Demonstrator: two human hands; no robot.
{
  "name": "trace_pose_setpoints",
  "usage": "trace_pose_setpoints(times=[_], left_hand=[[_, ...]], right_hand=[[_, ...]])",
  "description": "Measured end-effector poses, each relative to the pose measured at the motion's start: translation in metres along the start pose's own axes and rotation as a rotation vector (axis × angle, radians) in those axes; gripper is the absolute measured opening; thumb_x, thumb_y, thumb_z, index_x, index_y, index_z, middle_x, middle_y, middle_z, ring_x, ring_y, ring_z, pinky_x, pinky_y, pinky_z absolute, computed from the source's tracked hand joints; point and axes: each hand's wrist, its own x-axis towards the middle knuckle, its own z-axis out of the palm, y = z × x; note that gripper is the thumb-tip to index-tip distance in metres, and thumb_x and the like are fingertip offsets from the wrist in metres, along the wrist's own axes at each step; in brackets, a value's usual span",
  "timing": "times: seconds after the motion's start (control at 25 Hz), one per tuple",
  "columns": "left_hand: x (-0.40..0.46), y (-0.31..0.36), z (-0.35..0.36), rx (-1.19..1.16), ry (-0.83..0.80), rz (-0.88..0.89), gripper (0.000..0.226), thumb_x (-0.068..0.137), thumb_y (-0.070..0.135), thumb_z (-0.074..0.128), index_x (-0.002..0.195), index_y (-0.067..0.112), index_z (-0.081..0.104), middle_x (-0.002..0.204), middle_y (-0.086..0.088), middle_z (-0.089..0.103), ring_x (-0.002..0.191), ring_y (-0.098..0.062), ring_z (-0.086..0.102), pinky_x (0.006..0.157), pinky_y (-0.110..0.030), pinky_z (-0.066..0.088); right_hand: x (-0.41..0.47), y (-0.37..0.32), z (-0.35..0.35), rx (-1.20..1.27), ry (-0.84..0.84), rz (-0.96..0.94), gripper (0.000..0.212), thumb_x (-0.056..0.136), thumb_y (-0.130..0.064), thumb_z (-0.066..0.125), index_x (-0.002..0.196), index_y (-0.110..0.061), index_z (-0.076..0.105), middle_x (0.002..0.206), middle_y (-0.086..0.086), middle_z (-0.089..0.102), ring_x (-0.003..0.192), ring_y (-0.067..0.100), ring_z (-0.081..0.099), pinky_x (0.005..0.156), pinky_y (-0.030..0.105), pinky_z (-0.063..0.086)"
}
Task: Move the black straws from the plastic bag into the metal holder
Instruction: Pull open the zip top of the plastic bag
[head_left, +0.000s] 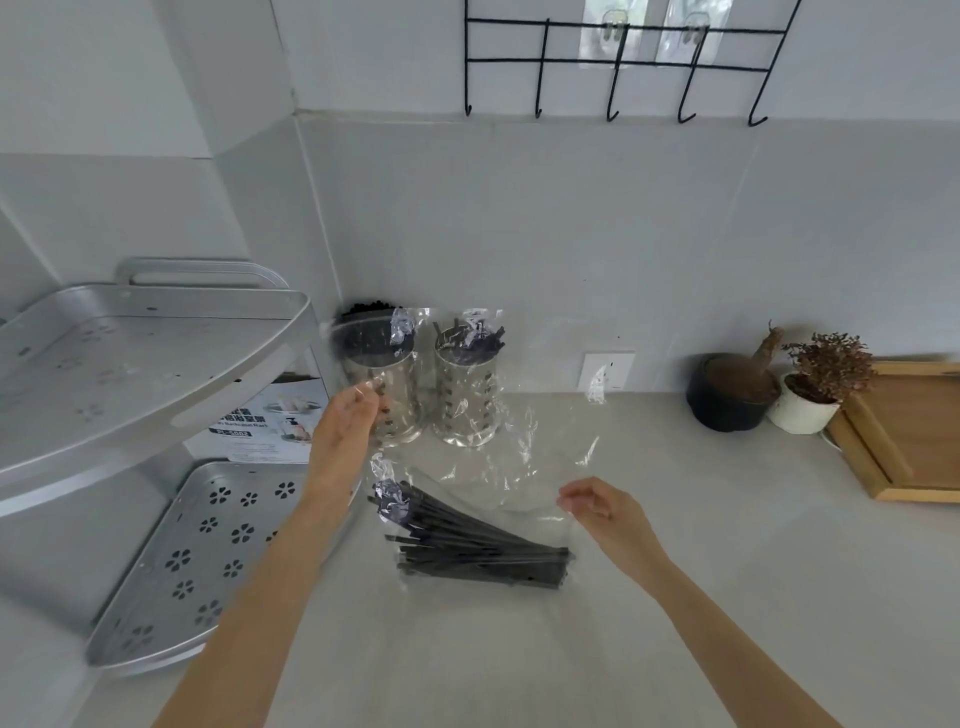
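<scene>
While a clear plastic bag is lifted over a pale counter, a person's two bare hands hold it by its edges. The left hand pinches the bag's upper left edge between thumb and fingers, just in front of the left of two perforated metal holders. The right hand pinches the bag's lower right edge, fingers curled. A bundle of black straws lies inside the bottom of the bag, fanned out and slanting down to the right, low over the counter. Behind the bag, against the wall, the left metal holder is packed with black straws, and the right metal holder shows a few dark ends at its rim. A silver tiered rack stands at the left. Two small potted plants and a wooden tray sit at the right, and a black wire hook rack hangs on the wall above.
</scene>
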Motion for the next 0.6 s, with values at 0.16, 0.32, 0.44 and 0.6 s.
trace_pose_setpoints(times=[0.16, 0.32, 0.44, 0.6], left_hand=[[-0.015, -0.013, -0.004, 0.008, 0.004, -0.056, 0.050, 0.090, 0.034, 0.048, 0.134, 0.015, 0.034, 0.125, 0.009, 0.040, 0.114, -0.009, 0.038, 0.098, -0.028, 0.028], [-0.027, -0.045, -0.007, 0.147, -0.094, -0.209, 0.081, 0.079, 0.055, 0.049, 0.144, 0.020, 0.016, 0.153, 0.000, 0.021, 0.139, -0.025, 0.024, 0.111, -0.048, 0.021], [-0.051, -0.069, 0.004, 0.132, -0.149, -0.312, 0.094, 0.080, 0.045, 0.057, 0.144, 0.025, -0.008, 0.157, 0.000, 0.006, 0.143, -0.024, 0.012, 0.115, -0.048, 0.014], [-0.065, -0.094, 0.013, 0.087, -0.208, -0.385, 0.104, 0.079, 0.025, 0.066, 0.143, 0.016, -0.015, 0.157, -0.005, 0.004, 0.143, -0.023, 0.013, 0.115, -0.037, 0.016]], right_hand=[[-0.002, -0.001, 0.001, 0.010, 0.007, 0.008, 0.014, 0.084, -0.011, 0.060, 0.079, -0.024, 0.063, 0.079, -0.013, 0.066, 0.076, -0.008, 0.059, 0.066, -0.003, 0.039], [-0.006, 0.000, 0.001, 0.016, 0.011, 0.000, 0.012, 0.084, -0.012, 0.059, 0.081, -0.023, 0.063, 0.078, -0.014, 0.066, 0.080, -0.001, 0.059, 0.069, 0.003, 0.041], [-0.007, -0.001, 0.002, 0.047, 0.027, 0.020, 0.015, 0.084, -0.011, 0.059, 0.078, -0.023, 0.065, 0.074, -0.010, 0.066, 0.075, 0.008, 0.060, 0.073, 0.017, 0.044], [-0.009, -0.003, 0.003, 0.067, 0.036, 0.032, 0.020, 0.084, -0.010, 0.059, 0.074, -0.027, 0.063, 0.072, -0.009, 0.065, 0.072, 0.008, 0.059, 0.076, 0.022, 0.045]])
